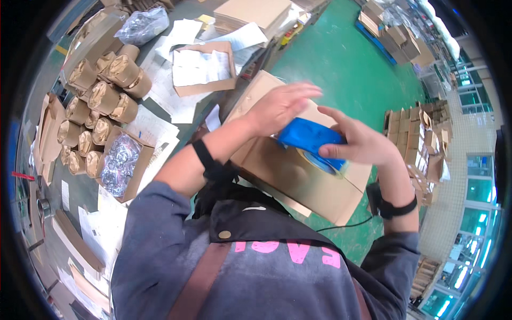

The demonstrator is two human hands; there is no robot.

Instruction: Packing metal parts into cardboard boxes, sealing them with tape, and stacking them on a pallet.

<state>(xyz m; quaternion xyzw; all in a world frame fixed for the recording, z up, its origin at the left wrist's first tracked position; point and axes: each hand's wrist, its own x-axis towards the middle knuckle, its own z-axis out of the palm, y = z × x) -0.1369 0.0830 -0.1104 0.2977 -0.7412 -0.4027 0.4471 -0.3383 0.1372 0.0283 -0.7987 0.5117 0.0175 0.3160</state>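
The right hand [362,141] grasps a blue tape dispenser [309,130], its grip closed with the thumb along the near side and the fingers over the right end. A ring-shaped tape roll [324,164] shows at the near right edge of the dispenser, which sits over the top of a large brown carton [277,170], right of the middle of the scene; whether it touches the cardboard cannot be told. The left hand [282,106] has its grip released, the fingers stretched out together toward the right, just beyond the dispenser's left end and slightly blurred. Each wrist wears a black band, and a black cable [346,224] runs near the right one. On the left, a table [80,192] carries a cluster of paper-wrapped cylinders [122,69], with an open carton [141,170] at their near right side holding clear-bagged items [120,160]. Farther along lie loose papers [184,114], a small open box [210,87] with white contents and a clear plastic bag [143,26]. Beyond the large carton spreads the green floor [325,53], with a blue pallet [376,42] at the far right and piled cartons [413,128] nearer on the right.
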